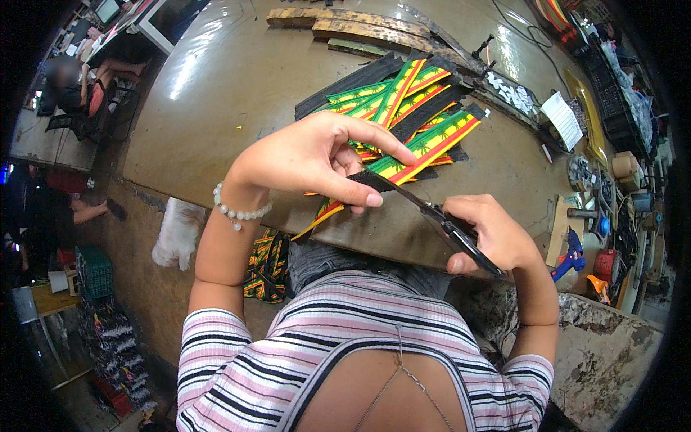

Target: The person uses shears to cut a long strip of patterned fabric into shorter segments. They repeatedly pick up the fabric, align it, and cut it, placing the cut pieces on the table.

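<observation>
Pinched by the left hand (309,153), the patterned strip (440,146) lies near scissors (471,249) the right hand (497,234) grips; holding it taut seems wise.

One left hand (309,155), one right hand (497,234), one pair of scissors (464,241), one bracelet (241,214) and at least five patterned strips (398,93) are visible.

Head-worn fisheye, sole view. Looks steeply down over striped shirt (360,306); left hand (306,153) and right hand (499,234) close, table (237,79) beyond, floor (137,252) at left.
</observation>
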Tool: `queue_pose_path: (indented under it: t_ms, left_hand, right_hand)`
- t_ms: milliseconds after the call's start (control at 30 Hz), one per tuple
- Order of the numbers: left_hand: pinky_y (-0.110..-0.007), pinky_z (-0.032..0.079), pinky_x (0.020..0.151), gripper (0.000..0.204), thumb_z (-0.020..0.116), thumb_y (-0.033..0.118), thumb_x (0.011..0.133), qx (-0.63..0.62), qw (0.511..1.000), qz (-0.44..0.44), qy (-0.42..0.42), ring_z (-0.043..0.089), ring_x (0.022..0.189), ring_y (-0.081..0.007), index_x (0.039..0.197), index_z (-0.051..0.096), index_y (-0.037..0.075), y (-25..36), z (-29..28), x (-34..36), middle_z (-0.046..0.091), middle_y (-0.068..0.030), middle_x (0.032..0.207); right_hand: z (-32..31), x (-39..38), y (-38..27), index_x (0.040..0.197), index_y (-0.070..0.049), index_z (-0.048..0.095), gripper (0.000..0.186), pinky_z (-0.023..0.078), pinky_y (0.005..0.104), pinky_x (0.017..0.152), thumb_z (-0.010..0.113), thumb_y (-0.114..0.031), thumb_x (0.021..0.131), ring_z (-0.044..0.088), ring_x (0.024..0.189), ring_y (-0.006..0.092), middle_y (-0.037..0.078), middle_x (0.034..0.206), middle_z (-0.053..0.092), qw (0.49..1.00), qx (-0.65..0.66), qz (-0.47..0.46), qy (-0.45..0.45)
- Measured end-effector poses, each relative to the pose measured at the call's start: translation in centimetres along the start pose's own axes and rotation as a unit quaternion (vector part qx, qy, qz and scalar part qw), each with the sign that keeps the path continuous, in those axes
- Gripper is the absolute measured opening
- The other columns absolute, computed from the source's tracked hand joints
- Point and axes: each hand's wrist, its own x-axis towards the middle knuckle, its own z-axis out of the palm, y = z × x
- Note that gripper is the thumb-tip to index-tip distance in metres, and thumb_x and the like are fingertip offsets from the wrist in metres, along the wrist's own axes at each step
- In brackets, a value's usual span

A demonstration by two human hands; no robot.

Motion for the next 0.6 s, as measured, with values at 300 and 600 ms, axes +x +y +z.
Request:
queue_pose_path:
  t_ms: [300,600]
  left_hand:
    - [-0.015,0.033,0.047,0.05,0.078,0.001,0.073,0.032,0.996,0.084,0.004,0.043,0.059,0.0029,0.121,0.063,0.004,0.1,0.1,0.7,0.059,-0.0013,0.115]
    - [-0.016,0.042,0.052,0.044,0.078,0.008,0.076,0.089,0.991,0.033,0.092,0.058,0.068,-0.0022,0.118,0.065,0.003,-0.1,-0.6,1.7,0.059,-0.0078,0.122]
  right_hand:
    - [1.3,-0.1,0.9,0.06,0.0,0.05,0.053,0.037,0.0366,0.047,0.079,-0.042,0.074,0.047,0.047,0.0264,0.012,0.052,0.046,0.995,-0.016,-0.014,0.099]
    - [4.5,-1.6,3.7,0.076,-0.003,0.052,0.042,0.048,0.0303,0.058,0.081,-0.034,0.074,0.061,0.067,0.0158,0.011,0.078,0.065,0.948,0.266,-0.003,0.173]
